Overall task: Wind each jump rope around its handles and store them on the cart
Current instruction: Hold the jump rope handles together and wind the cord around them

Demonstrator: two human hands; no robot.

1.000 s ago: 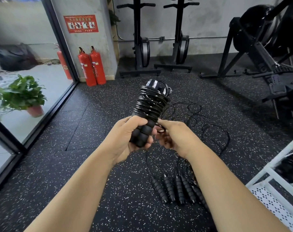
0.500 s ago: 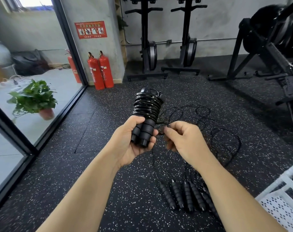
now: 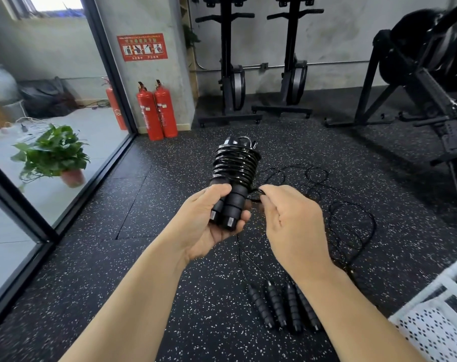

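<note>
Gripping the wound jump rope (image 3: 235,165) by its handles, left hand (image 3: 204,226); right hand (image 3: 287,220) pinches the cord's end.

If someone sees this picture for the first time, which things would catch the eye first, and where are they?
First, the wound jump rope at the centre: the left hand holds its two handles and the right hand pinches its loose cord beside them. Next, the two red fire extinguishers against the far wall, and the row of unwound jump rope handles on the floor below the hands.
</note>
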